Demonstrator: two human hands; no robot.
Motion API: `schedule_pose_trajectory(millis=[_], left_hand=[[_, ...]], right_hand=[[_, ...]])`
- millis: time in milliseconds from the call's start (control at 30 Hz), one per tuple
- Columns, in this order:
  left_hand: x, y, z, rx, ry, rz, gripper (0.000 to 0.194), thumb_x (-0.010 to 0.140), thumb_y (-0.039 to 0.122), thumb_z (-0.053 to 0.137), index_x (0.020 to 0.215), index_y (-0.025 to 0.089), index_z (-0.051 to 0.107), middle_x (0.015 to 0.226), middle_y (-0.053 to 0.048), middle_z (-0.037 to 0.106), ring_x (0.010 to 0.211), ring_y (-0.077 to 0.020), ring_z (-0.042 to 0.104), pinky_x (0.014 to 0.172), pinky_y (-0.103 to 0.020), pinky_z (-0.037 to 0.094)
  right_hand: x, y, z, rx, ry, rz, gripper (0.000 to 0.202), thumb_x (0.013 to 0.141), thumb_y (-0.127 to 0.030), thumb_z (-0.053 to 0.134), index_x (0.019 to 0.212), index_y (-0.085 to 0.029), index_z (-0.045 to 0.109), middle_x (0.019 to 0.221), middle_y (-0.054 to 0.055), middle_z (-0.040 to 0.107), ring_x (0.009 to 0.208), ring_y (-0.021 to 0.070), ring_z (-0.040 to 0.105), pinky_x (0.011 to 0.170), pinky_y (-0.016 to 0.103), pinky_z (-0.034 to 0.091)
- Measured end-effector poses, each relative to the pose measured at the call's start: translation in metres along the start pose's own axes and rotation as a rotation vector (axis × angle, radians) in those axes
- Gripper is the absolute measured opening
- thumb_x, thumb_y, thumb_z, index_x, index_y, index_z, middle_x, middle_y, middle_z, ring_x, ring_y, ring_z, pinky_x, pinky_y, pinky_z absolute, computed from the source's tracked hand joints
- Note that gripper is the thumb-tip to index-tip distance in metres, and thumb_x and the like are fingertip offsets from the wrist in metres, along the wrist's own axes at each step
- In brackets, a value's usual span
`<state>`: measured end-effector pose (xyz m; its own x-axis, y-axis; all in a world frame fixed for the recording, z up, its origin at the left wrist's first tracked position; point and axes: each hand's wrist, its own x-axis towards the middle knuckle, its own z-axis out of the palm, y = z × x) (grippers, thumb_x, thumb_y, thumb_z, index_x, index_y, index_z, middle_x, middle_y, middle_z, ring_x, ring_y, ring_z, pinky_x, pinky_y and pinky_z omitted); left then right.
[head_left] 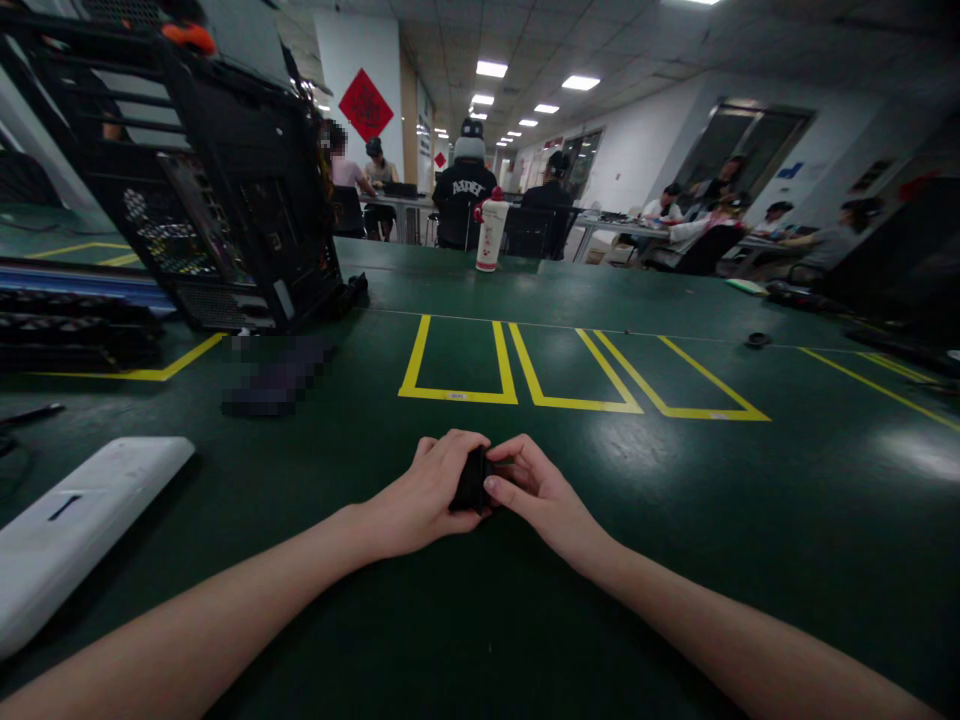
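Note:
Both hands meet over the green tabletop (525, 620), around a small black object (471, 482) whose kind I cannot make out. My left hand (429, 492) is closed about its left side, thumb below and fingers over the top. From the right, my right hand (544, 497) pinches at its edge with thumb and fingertips. Much of the object is hidden behind the fingers.
Yellow tape outlines (457, 397) lie beyond my hands. At left stand an open black computer case (247, 220) and a long white device (82, 530). A white cup (491, 235) stands farther back. Several people sit at other tables behind.

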<state>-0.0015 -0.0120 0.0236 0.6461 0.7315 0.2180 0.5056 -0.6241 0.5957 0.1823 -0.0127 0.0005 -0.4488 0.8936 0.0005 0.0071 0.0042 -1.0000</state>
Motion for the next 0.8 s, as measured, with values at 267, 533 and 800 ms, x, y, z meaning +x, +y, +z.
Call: schedule_pose_trajectory(millis=[267, 533, 800], left_hand=[[-0.001, -0.002, 0.002, 0.007, 0.007, 0.003, 0.054, 0.074, 0.016, 0.061, 0.117, 0.025, 0.03, 0.113, -0.007, 0.046, 0.098, -0.0238, 0.048, 0.083, -0.04, 0.039], [-0.002, -0.006, 0.006, 0.01, 0.014, 0.026, 0.054, 0.076, 0.019, 0.061, 0.118, 0.025, 0.029, 0.117, -0.007, 0.044, 0.1, -0.0236, 0.046, 0.085, -0.04, 0.038], [-0.002, -0.012, 0.013, -0.004, 0.049, 0.012, 0.056, 0.072, 0.016, 0.062, 0.117, 0.024, 0.031, 0.114, -0.007, 0.045, 0.098, -0.0242, 0.046, 0.084, -0.041, 0.038]], right_hand=[[0.001, -0.006, -0.004, -0.003, -0.103, -0.001, 0.026, 0.076, -0.022, 0.061, 0.098, -0.022, 0.047, 0.103, 0.002, 0.052, 0.099, 0.0173, 0.053, 0.086, 0.036, 0.045], [0.001, -0.002, -0.003, -0.019, -0.049, 0.002, 0.018, 0.079, -0.027, 0.057, 0.094, -0.023, 0.048, 0.096, 0.001, 0.053, 0.09, 0.0156, 0.055, 0.078, 0.033, 0.047], [-0.001, -0.005, -0.004, -0.057, -0.096, -0.003, 0.026, 0.077, -0.022, 0.059, 0.099, -0.022, 0.047, 0.104, 0.003, 0.052, 0.099, 0.0178, 0.053, 0.083, 0.036, 0.046]])
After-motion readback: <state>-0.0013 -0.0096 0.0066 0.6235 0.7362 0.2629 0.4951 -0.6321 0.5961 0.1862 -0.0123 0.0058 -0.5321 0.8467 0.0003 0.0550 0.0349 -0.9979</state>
